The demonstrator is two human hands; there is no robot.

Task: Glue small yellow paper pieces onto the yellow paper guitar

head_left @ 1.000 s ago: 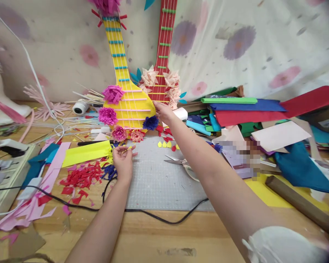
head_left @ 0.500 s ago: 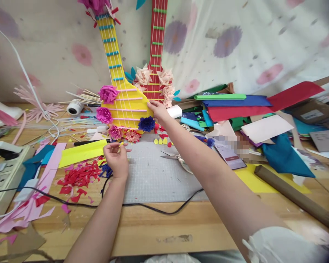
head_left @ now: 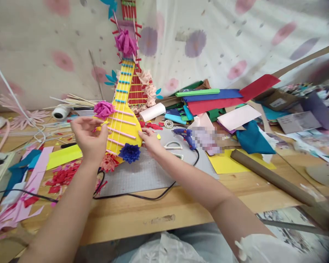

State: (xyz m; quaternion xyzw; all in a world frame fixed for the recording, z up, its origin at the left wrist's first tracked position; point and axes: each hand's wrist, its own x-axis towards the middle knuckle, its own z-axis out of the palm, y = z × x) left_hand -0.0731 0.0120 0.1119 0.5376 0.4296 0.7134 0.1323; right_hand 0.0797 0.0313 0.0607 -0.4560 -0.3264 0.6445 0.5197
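Note:
A yellow paper guitar (head_left: 125,124) with pink strips and paper flowers leans back over the grey cutting mat (head_left: 150,171). My right hand (head_left: 150,140) grips its lower right edge, beside the dark blue flower (head_left: 129,152). My left hand (head_left: 89,137) is raised at the guitar's left side, under the magenta flower (head_left: 103,109), pinching a small yellow paper bit between thumb and fingers. Behind the yellow guitar, a red paper guitar (head_left: 137,86) with peach flowers leans against the floral cloth.
A blue glue gun (head_left: 184,134) and scissors (head_left: 173,146) lie on the mat's right part. Coloured paper sheets (head_left: 216,100) pile at the back right, a brown cardboard tube (head_left: 268,176) at right. Red scraps (head_left: 61,177), a black cable (head_left: 137,196) and yellow paper (head_left: 63,156) lie left.
My right hand has pulled the yellow guitar forward and down onto the mat. My left hand rose from the mat to the guitar's left side. The view shifted right.

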